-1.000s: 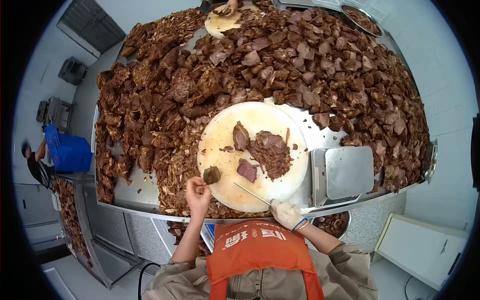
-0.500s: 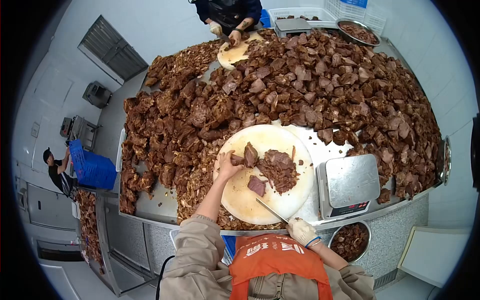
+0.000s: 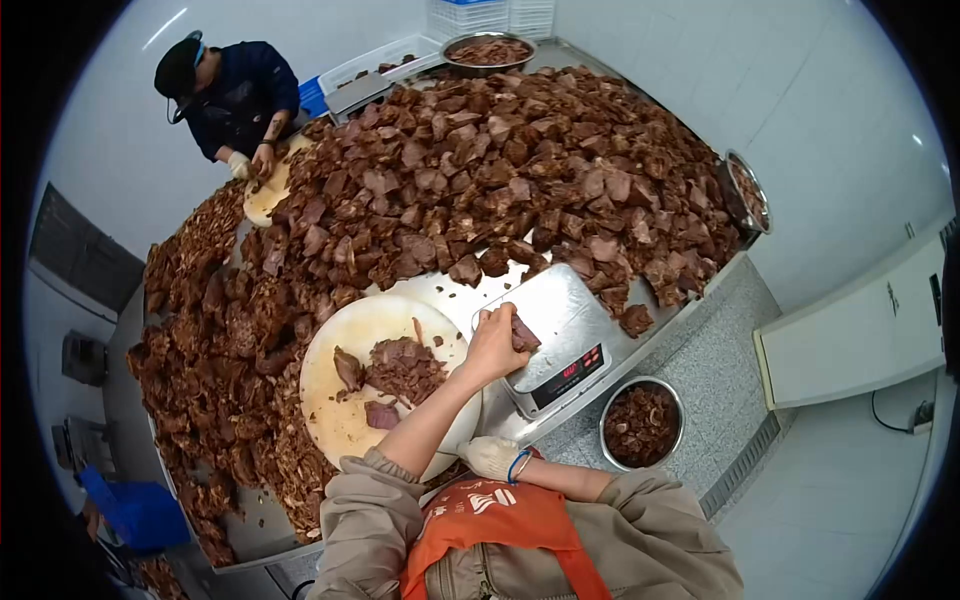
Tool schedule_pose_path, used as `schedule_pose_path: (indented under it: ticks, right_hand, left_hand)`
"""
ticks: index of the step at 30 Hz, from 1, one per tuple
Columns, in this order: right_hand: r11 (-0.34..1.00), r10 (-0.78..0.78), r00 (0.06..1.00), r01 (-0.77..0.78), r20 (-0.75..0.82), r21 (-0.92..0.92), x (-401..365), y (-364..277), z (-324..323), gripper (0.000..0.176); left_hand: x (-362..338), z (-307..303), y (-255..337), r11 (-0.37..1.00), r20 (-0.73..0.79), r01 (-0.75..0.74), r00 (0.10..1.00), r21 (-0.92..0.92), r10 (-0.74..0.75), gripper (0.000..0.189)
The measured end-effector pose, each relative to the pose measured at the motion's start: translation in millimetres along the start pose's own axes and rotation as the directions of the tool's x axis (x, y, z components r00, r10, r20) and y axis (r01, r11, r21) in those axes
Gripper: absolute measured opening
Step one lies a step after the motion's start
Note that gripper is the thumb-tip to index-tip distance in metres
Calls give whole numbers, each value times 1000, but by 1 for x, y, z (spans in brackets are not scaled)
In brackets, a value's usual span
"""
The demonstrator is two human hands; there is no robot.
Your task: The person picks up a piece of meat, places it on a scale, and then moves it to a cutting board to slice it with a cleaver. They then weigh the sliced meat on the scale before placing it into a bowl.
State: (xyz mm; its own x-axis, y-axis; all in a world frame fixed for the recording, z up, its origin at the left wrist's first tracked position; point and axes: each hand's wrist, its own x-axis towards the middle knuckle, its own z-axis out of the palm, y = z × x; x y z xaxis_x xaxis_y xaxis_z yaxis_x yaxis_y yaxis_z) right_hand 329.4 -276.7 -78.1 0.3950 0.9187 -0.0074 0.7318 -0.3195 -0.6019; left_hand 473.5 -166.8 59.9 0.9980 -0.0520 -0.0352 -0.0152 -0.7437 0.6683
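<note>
My bare left hand (image 3: 494, 345) reaches across to the digital scale (image 3: 552, 350) and grips a piece of meat (image 3: 522, 335) at the left part of its steel plate. My gloved right hand (image 3: 492, 457) is closed near the front edge of the round cutting board (image 3: 330, 425); the knife (image 3: 446, 454) in it is mostly hidden behind my left forearm. On the board lie a heap of sliced meat (image 3: 405, 370), a brown chunk (image 3: 349, 369) and a smaller pink piece (image 3: 381, 415).
A large pile of meat (image 3: 450, 180) covers the table behind. A steel bowl of meat (image 3: 642, 424) stands below the table's right edge. Across the table, a co-worker (image 3: 240, 100) bends over another board. Blue crates (image 3: 140, 510) are at lower left.
My left hand has moved from the board to the scale with a piece of meat. The view has turned to the right, and my right hand stays near the board's front edge.
</note>
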Motion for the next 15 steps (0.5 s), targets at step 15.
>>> schedule_pose_path:
  ticks: [15]
  right_hand:
    - [989,138,973,-145,183,25,4,-22,-41,18]
  left_hand:
    - [-68,-102,-58,986,-331,150,936,75,-117,64]
